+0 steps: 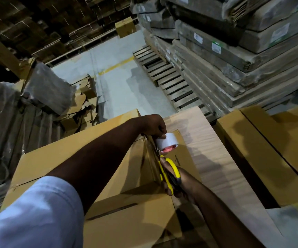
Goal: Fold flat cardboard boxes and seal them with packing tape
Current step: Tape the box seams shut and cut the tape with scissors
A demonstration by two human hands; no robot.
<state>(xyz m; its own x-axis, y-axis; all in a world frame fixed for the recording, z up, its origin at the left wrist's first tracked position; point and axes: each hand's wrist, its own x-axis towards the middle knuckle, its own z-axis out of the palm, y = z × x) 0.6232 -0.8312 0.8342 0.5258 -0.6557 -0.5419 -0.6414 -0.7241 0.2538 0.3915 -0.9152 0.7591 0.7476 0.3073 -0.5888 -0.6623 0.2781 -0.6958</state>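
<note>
A brown cardboard box [69, 158] stands on a wooden table [216, 158] in front of me. My left hand [152, 125] reaches across the box and grips a roll of clear packing tape [166, 143] with a red core at the box's right edge. A strip of tape runs from the roll down that edge. Just below the roll, my right hand [178, 183] holds yellow-handled scissors [168, 173], their blades pointing up toward the tape. The box's near flaps [130, 217] lie folded, with a dark slit between them.
Another cardboard box [269, 154] sits to the right of the table. Wooden pallets [171, 81] and wrapped flat stacks [234, 56] lie beyond on the right. Wrapped bundles [46, 86] and loose cardboard [84, 104] pile up on the left. Grey floor [119, 83] runs between them.
</note>
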